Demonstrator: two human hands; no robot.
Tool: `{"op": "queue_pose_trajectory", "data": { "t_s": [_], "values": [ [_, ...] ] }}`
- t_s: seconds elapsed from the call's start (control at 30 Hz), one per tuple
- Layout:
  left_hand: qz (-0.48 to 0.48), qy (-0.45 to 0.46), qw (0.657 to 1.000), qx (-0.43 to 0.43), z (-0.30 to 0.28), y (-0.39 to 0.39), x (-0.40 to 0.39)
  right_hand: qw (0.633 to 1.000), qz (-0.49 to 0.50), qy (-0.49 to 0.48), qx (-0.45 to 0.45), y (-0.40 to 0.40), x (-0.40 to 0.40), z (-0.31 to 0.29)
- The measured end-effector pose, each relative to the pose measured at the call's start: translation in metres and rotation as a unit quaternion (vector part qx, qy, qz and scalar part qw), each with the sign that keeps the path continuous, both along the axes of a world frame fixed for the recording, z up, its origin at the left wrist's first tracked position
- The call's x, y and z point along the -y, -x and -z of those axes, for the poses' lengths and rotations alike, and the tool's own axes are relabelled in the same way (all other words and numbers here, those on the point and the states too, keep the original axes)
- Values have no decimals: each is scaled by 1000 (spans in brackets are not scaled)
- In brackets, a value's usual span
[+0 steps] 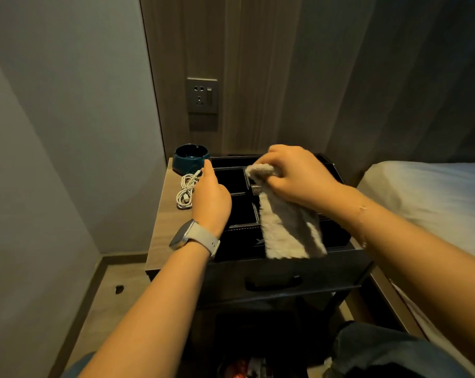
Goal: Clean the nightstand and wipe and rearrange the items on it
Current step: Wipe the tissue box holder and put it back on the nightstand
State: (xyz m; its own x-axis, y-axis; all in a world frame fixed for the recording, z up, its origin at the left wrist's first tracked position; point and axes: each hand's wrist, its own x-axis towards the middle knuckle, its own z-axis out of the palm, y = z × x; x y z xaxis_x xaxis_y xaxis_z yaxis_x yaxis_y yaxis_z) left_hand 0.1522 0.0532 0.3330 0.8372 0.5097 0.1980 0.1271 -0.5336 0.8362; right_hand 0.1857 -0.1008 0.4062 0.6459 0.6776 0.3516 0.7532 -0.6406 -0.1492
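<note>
Gripping a bunched end of the pale cloth (285,216), the right hand (296,175) has its fingers (269,162) curled round it above the black organizer tray (231,181); the rest of the cloth hangs over the tray's front wall. The left hand (212,197) rests on the tray's left edge, fingers straight and together. Left of the tray on the table (165,219) lies a coiled white cable (186,190), with a dark blue ashtray (191,158) behind it.
</note>
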Motion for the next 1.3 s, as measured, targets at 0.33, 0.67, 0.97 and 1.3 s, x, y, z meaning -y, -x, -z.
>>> {"op": "queue_pose_trajectory", "data": {
  "t_s": [0.33,0.67,0.97,1.3],
  "values": [
    [-1,-14,1000,-9,1,-2,0,997,-19,65,31,75,20,44],
    [6,-29,999,-18,-4,-3,-2,997,7,70,8,70,10,49],
    [27,-127,991,15,-14,7,-17,981,153,-97,-66,22,55,-7],
    [162,-286,944,-15,2,21,-11,962,256,-3,-94,-16,-19,27]
  ]
}}
